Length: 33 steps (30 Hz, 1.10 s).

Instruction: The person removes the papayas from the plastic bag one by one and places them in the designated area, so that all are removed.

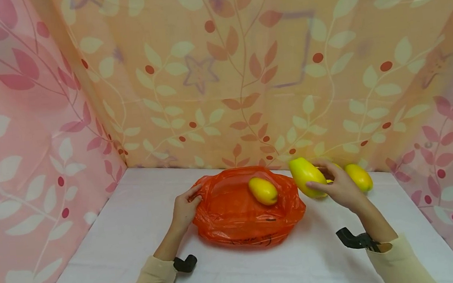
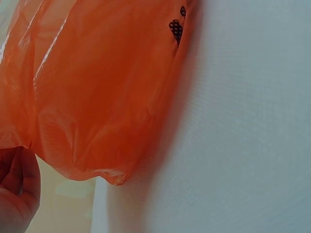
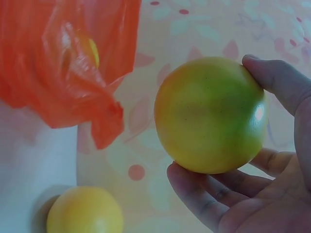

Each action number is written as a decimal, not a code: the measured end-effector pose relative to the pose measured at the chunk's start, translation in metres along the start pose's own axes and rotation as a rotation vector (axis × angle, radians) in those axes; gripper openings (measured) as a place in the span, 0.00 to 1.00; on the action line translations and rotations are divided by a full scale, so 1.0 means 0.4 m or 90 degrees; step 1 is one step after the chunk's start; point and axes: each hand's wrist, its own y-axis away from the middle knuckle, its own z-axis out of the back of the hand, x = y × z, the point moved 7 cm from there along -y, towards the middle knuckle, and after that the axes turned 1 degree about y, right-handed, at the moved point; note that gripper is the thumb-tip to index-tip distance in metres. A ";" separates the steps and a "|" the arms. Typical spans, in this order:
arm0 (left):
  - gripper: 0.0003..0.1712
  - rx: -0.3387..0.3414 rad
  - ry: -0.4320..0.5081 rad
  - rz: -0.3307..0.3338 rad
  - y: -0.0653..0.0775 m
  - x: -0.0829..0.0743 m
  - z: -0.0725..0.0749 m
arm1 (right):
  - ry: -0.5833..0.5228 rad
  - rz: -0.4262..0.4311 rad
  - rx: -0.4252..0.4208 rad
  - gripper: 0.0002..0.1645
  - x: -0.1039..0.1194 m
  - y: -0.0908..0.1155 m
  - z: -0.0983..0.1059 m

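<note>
An orange-red plastic bag point(image 1: 233, 224) lies with its mouth spread on the table, and one yellow mango point(image 1: 263, 191) rests in it. My left hand point(image 1: 185, 210) pinches the bag's left rim; in the left wrist view its curled fingers point(image 2: 30, 179) meet the edge of the plastic. To the right of the bag, my right hand point(image 1: 339, 185) holds a yellow-green mango point(image 1: 305, 176) between thumb and fingers. The right wrist view shows this mango point(image 3: 211, 115) raised, apart from the bag.
Another yellow mango point(image 1: 359, 177) lies behind my right hand, and at least one more is partly hidden by that hand. The white table point(image 1: 246, 274) ends at a patterned curtain point(image 1: 208, 116) at the back. Black wrist mounts point(image 1: 185, 263) sit on both forearms.
</note>
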 end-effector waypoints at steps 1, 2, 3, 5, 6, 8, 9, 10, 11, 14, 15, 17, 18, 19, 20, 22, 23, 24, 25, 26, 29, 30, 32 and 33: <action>0.23 0.001 0.001 0.000 0.000 0.002 0.000 | 0.000 -0.003 -0.001 0.42 -0.007 0.002 0.000; 0.23 0.001 0.001 -0.001 0.000 0.003 0.000 | 0.000 -0.007 -0.001 0.42 -0.014 0.005 0.000; 0.23 0.002 0.001 -0.001 0.001 0.004 0.000 | -0.002 -0.012 -0.002 0.43 -0.021 0.008 0.001; 0.23 0.003 0.002 -0.002 0.001 0.004 0.000 | -0.004 -0.025 -0.001 0.43 -0.035 0.013 0.001; 0.23 0.003 0.003 -0.003 0.001 0.004 0.000 | -0.005 -0.030 -0.001 0.44 -0.042 0.015 0.002; 0.23 0.002 0.005 -0.004 0.001 0.003 0.000 | -0.006 -0.041 -0.003 0.44 -0.053 0.020 0.005; 0.23 0.002 0.006 -0.004 0.001 0.002 0.000 | -0.005 -0.045 -0.004 0.44 -0.058 0.022 0.007; 0.23 0.002 0.006 -0.004 0.000 0.002 0.000 | -0.003 -0.048 -0.005 0.44 -0.062 0.025 0.008; 0.23 0.001 0.006 -0.003 0.000 0.002 0.000 | 0.000 -0.052 -0.006 0.45 -0.065 0.027 0.009; 0.23 -0.001 0.005 -0.004 0.000 0.001 0.000 | 0.005 -0.060 -0.010 0.45 -0.075 0.033 0.013; 0.23 -0.001 0.004 -0.002 0.000 0.002 0.001 | 0.006 -0.063 -0.011 0.45 -0.079 0.035 0.014; 0.23 -0.003 0.003 -0.002 0.000 0.003 0.001 | 0.007 -0.069 -0.011 0.45 -0.085 0.039 0.015; 0.23 -0.003 0.002 -0.002 0.000 0.003 0.001 | 0.008 -0.071 -0.011 0.45 -0.088 0.041 0.016; 0.23 -0.003 0.002 0.001 0.000 0.004 0.002 | 0.009 -0.074 -0.010 0.46 -0.092 0.043 0.016; 0.23 -0.002 0.003 0.001 0.000 0.004 0.001 | 0.012 -0.077 -0.009 0.46 -0.096 0.045 0.016; 0.23 -0.001 0.003 0.000 0.001 0.004 0.001 | 0.017 -0.084 -0.007 0.47 -0.103 0.049 0.016; 0.23 0.000 0.005 0.000 0.001 0.004 0.001 | 0.021 -0.087 -0.006 0.47 -0.107 0.051 0.016; 0.23 0.002 0.007 0.000 0.001 0.004 0.001 | 0.022 -0.089 -0.005 0.48 -0.109 0.053 0.015; 0.23 0.003 0.007 0.001 0.002 0.003 0.002 | 0.022 -0.092 -0.003 0.48 -0.112 0.055 0.015; 0.23 0.004 0.007 0.002 0.002 0.003 0.001 | 0.023 -0.095 -0.002 0.48 -0.116 0.057 0.014; 0.23 0.007 0.004 0.006 0.001 0.004 0.002 | 0.024 -0.108 0.003 0.49 -0.129 0.062 0.013; 0.23 0.006 0.003 0.007 0.000 0.005 0.002 | 0.025 -0.112 0.004 0.49 -0.134 0.064 0.013; 0.23 0.004 0.004 0.008 0.000 0.007 0.002 | 0.028 -0.120 0.006 0.50 -0.146 0.069 0.012; 0.23 0.003 0.003 0.005 0.000 0.008 0.003 | 0.028 -0.123 0.005 0.50 -0.152 0.071 0.012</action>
